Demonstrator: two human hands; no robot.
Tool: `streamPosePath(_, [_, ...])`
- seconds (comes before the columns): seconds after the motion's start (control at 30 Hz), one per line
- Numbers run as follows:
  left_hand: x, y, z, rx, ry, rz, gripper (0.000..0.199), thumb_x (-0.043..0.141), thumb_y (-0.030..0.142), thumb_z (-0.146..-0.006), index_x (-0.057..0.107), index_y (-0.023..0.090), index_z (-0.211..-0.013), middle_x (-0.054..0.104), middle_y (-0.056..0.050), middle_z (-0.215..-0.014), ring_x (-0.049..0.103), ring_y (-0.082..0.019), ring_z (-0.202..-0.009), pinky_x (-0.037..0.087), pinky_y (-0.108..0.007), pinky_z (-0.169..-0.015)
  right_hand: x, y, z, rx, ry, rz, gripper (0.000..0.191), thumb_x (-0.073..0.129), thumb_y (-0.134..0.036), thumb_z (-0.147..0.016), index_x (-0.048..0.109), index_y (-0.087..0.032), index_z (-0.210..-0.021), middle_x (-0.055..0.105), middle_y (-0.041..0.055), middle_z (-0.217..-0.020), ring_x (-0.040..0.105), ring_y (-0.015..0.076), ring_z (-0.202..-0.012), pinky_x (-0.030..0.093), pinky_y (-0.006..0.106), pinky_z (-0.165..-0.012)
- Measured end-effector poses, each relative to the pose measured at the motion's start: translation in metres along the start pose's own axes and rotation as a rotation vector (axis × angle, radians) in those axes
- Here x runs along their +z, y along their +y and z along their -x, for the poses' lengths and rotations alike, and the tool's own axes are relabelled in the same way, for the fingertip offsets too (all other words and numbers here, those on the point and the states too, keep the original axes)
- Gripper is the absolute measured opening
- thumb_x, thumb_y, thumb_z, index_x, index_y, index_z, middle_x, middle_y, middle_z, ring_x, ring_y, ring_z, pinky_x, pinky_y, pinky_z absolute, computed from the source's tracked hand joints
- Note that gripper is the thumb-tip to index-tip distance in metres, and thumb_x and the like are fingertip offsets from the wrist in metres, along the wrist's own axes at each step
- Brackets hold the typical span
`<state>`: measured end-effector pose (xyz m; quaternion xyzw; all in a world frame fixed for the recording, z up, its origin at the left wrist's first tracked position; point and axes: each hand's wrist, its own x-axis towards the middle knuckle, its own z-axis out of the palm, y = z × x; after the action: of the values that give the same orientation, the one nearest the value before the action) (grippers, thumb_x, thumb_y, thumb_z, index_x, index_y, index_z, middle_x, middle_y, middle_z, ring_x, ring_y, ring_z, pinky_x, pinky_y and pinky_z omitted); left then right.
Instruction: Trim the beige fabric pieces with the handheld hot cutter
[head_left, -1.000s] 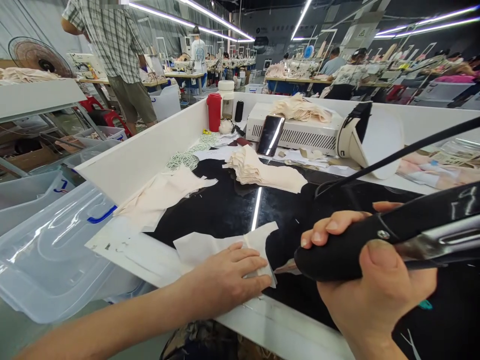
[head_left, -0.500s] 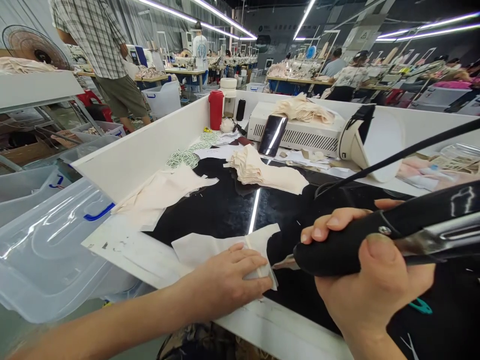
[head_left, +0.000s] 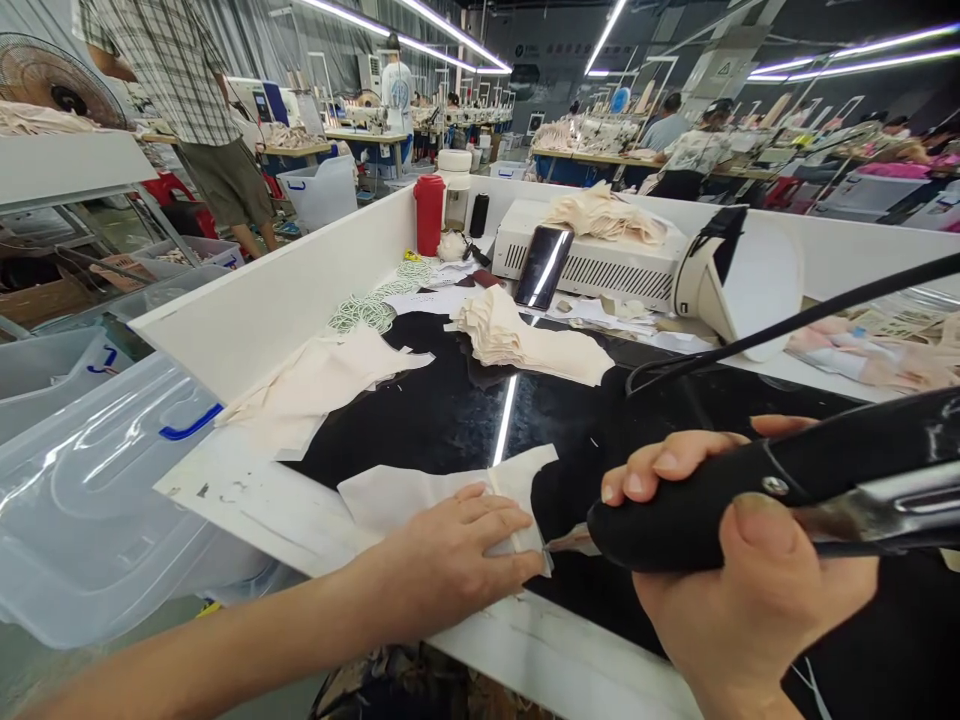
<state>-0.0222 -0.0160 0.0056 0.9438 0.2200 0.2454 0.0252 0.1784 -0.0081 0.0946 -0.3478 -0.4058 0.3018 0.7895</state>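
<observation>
A pale fabric piece lies at the near edge of the black glossy tabletop. My left hand lies flat on its right part, fingers spread, palm down. My right hand is wrapped round a thick black-handled tool with a metal lever and a cable. The tool's thin metal tip touches or nearly touches the fabric's right edge, beside my left fingertips. Farther back are a stack of cream fabric pieces and, to the left, another pile of pale pieces.
A phone leans on a white vented box. Green-white cord, a red bottle and a white lamp-like shade stand or lie around the back. Clear plastic bins are left; people are beyond.
The tool's tip and my right hand have shifted very slightly downward along the fabric's right edge. The camera view has moved a little. My left hand stays on the fabric.
</observation>
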Motion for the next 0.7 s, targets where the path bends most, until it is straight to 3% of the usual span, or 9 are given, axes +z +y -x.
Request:
streamPosePath(0.3, [0.001, 0.001, 0.005, 0.011, -0.008, -0.006, 0.021, 0.063, 0.016, -0.118, 0.075, 0.019, -0.134, 0.076, -0.017, -0.144, 0.076, -0.028, -0.133, 0.061, -0.050, -0.124, 0.006, 0.004, -0.001, -0.016, 0.040, -0.020, 0.041, 0.091, -0.032, -0.075, 0.069, -0.029, -0.109, 0.072, -0.0083, -0.070, 0.064, 0.0193, -0.050, 0.057, 0.033, -0.044])
streamPosePath(0.47, [0.001, 0.003, 0.004, 0.014, 0.015, -0.005, 0.020, 0.062, 0.016, -0.118, 0.074, 0.018, -0.134, 0.077, -0.016, -0.141, 0.077, -0.027, -0.131, 0.061, -0.049, -0.124, 0.008, 0.007, 0.000, -0.041, -0.004, -0.018, 0.044, 0.094, -0.035, -0.079, 0.067, -0.028, -0.113, 0.072, -0.0079, -0.073, 0.065, 0.0181, -0.050, 0.058, 0.032, -0.045])
streamPosePath(0.6, [0.002, 0.015, 0.003, 0.002, 0.038, -0.032, 0.022, 0.060, 0.017, -0.119, 0.073, 0.016, -0.136, 0.078, -0.016, -0.140, 0.076, -0.028, -0.132, 0.061, -0.049, -0.124, 0.005, 0.004, 0.001, -0.017, -0.008, 0.004, 0.042, 0.095, -0.033, -0.081, 0.068, -0.029, -0.112, 0.074, -0.0077, -0.074, 0.066, 0.0181, -0.051, 0.059, 0.032, -0.046])
streamPosePath(0.7, [0.003, 0.031, 0.006, -0.039, 0.041, -0.079, 0.028, 0.066, 0.030, -0.120, 0.071, 0.013, -0.143, 0.078, -0.017, -0.143, 0.075, -0.031, -0.135, 0.061, -0.051, -0.124, 0.000, 0.001, 0.003, 0.004, -0.036, -0.011, 0.043, 0.097, -0.034, -0.080, 0.069, -0.028, -0.112, 0.074, -0.0070, -0.074, 0.067, 0.0184, -0.052, 0.061, 0.032, -0.046])
